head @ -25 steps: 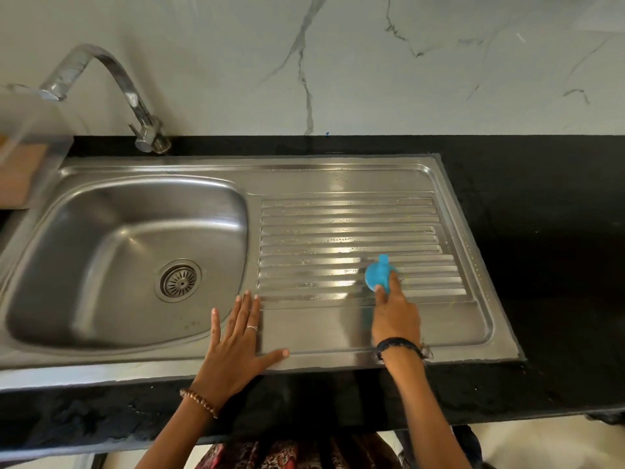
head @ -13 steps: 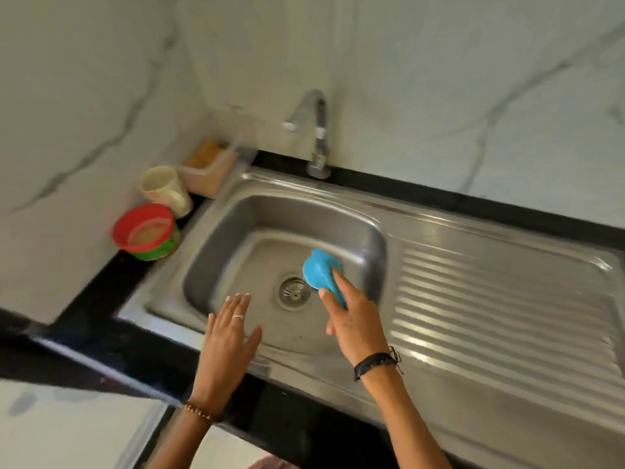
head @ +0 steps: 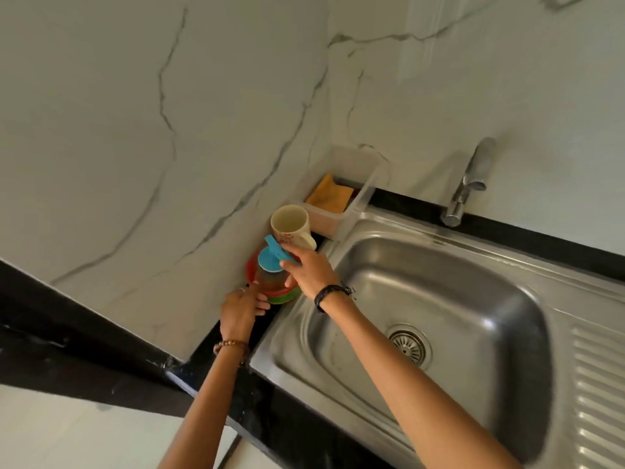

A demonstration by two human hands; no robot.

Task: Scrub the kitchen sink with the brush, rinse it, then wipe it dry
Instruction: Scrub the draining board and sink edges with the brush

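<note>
While the right hand [head: 309, 269] holds the blue brush [head: 270, 262] by its handle, fingers curled round it, the brush head sits over the red bowl [head: 252, 274] at about nine o'clock from the sink basin [head: 422, 316], off the steel altogether. The left hand [head: 241, 308] rests against the near side of that bowl, at six o'clock from it, fingers bent onto the rim; whether it truly grips or merely steadies cannot be told. A green dish [head: 287, 296] lies beneath the red bowl. A cream mug [head: 291, 226] stands just beyond, at twelve o'clock from the bowl, with a clear tray [head: 345, 211] holding a yellow cloth [head: 329, 196] behind it in the corner. The tap [head: 468, 184] stands at twelve o'clock from the basin; no water is seen running.

Assessment: scrubbing appears under way or paused, with the brush seemingly being dipped or recharged at the bowl. The basin shows no visible suds, so the extent scrubbed cannot be confirmed. Rinsing looks outstanding, and so does drying: the cloth lies untouched in its tray.
</note>
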